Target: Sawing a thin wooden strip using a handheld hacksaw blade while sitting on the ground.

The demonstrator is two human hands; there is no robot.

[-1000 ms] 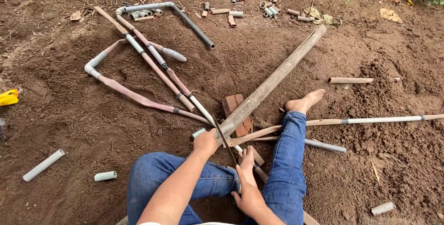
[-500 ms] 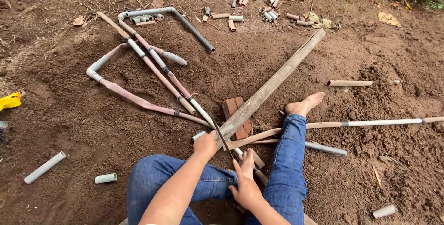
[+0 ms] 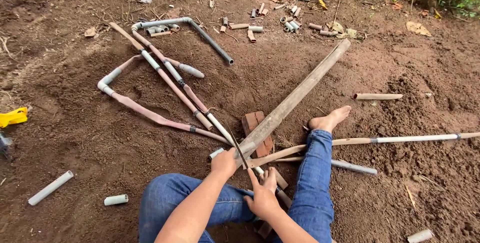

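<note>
Both hands have barely shifted since the earlier frames; the right hand (image 3: pixel 263 196) has opened a little, its fingers now spread and pointing up toward the long pipe (image 3: pixel 295 100). That pipe, muddy and pale, runs diagonally from near the person's lap up to the right, its lower end resting over a red brick (image 3: pixel 257 128). The left hand (image 3: pixel 225 162) is closed around the lower end of the pipe, just beside a thin dark blade (image 3: pixel 238 148) that stands slanted between the two hands; I cannot tell which hand grips it. The right hand lies open with fingers loosely extended, touching short pipe pieces (image 3: pixel 277 179) on the soil below the brick, holding nothing that shows clearly.

A bare foot (image 3: pixel 330 119) rests on the dirt right of the brick, the leg in blue jeans (image 3: pixel 312 183). A thin long pipe (image 3: pixel 400 139) stretches away to the right under that leg. Left of the brick lies an assembly of joined pipes (image 3: pixel 165 80) with elbows. Small pipe offcuts (image 3: pixel 280 23) are scattered at the top, a yellow object (image 3: pixel 13 116) at the left edge, and two loose white pipe stubs (image 3: pixel 50 187) at lower left.
</note>
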